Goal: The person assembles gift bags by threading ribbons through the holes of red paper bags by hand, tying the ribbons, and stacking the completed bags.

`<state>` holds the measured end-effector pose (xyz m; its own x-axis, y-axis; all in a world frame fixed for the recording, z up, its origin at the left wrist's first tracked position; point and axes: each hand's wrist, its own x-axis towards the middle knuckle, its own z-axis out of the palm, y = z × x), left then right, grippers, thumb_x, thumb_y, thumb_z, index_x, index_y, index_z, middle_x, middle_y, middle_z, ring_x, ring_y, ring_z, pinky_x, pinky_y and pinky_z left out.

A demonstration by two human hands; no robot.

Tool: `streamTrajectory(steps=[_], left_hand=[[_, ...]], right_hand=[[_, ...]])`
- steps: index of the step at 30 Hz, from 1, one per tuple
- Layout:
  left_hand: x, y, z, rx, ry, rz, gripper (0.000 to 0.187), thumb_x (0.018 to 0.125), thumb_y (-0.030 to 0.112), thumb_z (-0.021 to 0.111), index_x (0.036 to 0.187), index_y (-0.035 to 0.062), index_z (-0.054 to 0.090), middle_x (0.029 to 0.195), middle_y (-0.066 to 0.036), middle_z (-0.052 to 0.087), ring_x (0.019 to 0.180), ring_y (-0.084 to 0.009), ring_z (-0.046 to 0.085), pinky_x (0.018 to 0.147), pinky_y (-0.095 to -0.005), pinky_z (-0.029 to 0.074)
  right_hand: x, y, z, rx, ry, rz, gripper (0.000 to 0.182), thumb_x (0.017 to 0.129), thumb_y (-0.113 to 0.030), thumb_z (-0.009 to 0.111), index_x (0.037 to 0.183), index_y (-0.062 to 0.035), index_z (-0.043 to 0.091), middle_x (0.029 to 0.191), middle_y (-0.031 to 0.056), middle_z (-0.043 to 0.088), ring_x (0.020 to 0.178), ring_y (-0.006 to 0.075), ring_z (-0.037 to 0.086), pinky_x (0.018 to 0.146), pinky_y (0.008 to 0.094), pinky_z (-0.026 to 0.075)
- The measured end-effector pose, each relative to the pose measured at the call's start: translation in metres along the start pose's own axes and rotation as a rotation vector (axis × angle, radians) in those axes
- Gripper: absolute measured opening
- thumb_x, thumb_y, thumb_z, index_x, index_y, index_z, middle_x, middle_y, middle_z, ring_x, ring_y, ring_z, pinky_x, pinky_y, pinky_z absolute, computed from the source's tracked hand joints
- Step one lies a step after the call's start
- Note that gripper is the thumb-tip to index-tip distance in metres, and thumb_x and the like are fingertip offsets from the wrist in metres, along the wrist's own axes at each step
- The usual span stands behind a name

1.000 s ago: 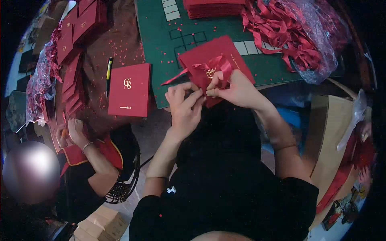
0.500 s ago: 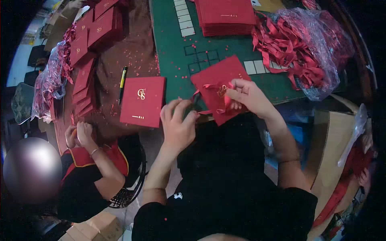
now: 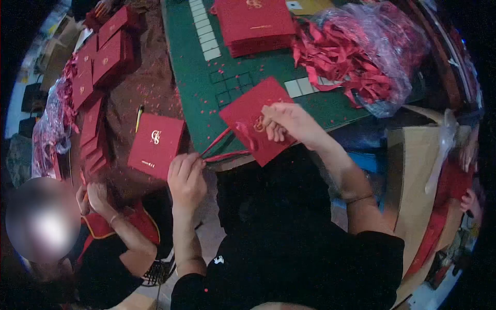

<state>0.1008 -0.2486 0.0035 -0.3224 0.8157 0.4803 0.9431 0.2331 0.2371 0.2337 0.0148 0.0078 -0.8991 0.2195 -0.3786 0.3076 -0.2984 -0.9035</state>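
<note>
A red card folder [image 3: 263,95] with a gold emblem lies turned at an angle near the table's front edge. Red ribbon [image 3: 219,139] runs in two strands from it to my left hand [image 3: 187,178], whose fingers pinch the ends and pull them taut. A loop of ribbon also lies on the folder's face. Over its right side is my right hand [image 3: 297,124], thumb and fingertips drawn together; what they grip, if anything, is hidden. Beside my left hand lies another red folder [image 3: 157,144] with gold letters.
A stack of red folders [image 3: 258,28] stands at the back. Right of it, loose ribbons [image 3: 343,62] spill from a clear plastic bag [image 3: 400,57]. A yellow-black pen [image 3: 138,119] lies left. More folder stacks [image 3: 108,59] and a co-worker's hands [image 3: 98,199] are farther left. A cardboard box [image 3: 413,170] stands right.
My left hand has moved left, drawing the ribbon strands out long and straight. My right hand stays over the folder, its fingers now closer to the emblem. The whole view has shifted a little.
</note>
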Motion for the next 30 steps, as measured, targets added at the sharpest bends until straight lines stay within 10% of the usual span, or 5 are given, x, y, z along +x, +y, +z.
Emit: streamTrajectory(steps=[5, 10, 18, 22, 30], left_hand=[[-0.019, -0.003, 0.008, -0.123, 0.038, -0.024, 0.02, 0.075, -0.008, 0.063, 0.095, -0.0035, 0.06, 0.104, -0.016, 0.06, 0.089, -0.0328, 0.059, 0.075, -0.0401, 0.049], [-0.026, 0.006, -0.001, -0.227, -0.015, -0.09, 0.022, 0.075, -0.013, 0.062, 0.097, -0.0061, 0.061, 0.105, -0.017, 0.059, 0.095, -0.033, 0.06, 0.083, -0.0387, 0.05], [0.006, 0.031, -0.038, -0.287, 0.213, -0.073, 0.01, 0.086, -0.004, 0.057, 0.089, -0.0115, 0.062, 0.101, -0.021, 0.062, 0.092, -0.034, 0.062, 0.082, -0.04, 0.05], [0.024, 0.025, -0.035, -0.18, 0.134, -0.186, 0.011, 0.086, -0.004, 0.055, 0.093, -0.0093, 0.062, 0.103, -0.021, 0.062, 0.092, -0.0338, 0.062, 0.082, -0.0381, 0.05], [0.029, 0.025, -0.024, 0.044, -0.027, -0.263, 0.04, 0.091, -0.005, 0.047, 0.128, 0.0061, 0.054, 0.133, -0.015, 0.05, 0.121, -0.0309, 0.051, 0.1, -0.0417, 0.042]], right_hand=[[-0.01, 0.025, 0.005, -0.2, -0.007, -0.436, 0.029, 0.087, -0.024, 0.068, 0.103, -0.0019, 0.057, 0.093, 0.0074, 0.064, 0.081, 0.0114, 0.061, 0.068, 0.0243, 0.05], [-0.048, 0.028, 0.006, -1.452, 0.076, -0.687, 0.071, 0.071, -0.029, 0.075, 0.133, -0.0089, 0.047, 0.146, 0.0128, 0.035, 0.132, 0.0308, 0.035, 0.109, 0.0448, 0.028], [-0.064, -0.07, 0.009, -1.282, 0.39, -1.062, 0.017, 0.08, -0.016, 0.066, 0.094, -0.0081, 0.059, 0.08, 0.004, 0.06, 0.077, 0.0224, 0.059, 0.072, 0.0381, 0.044], [0.035, -0.047, -0.009, -1.045, 0.263, -0.955, 0.034, 0.085, -0.039, 0.062, 0.095, -0.0074, 0.06, 0.079, 0.0054, 0.06, 0.075, 0.0283, 0.059, 0.068, 0.0383, 0.044], [0.041, -0.05, -0.125, -1.381, 0.834, -0.818, 0.012, 0.081, -0.017, 0.059, 0.079, -0.0078, 0.067, 0.077, 0.0088, 0.063, 0.08, 0.0287, 0.057, 0.074, 0.0413, 0.044]])
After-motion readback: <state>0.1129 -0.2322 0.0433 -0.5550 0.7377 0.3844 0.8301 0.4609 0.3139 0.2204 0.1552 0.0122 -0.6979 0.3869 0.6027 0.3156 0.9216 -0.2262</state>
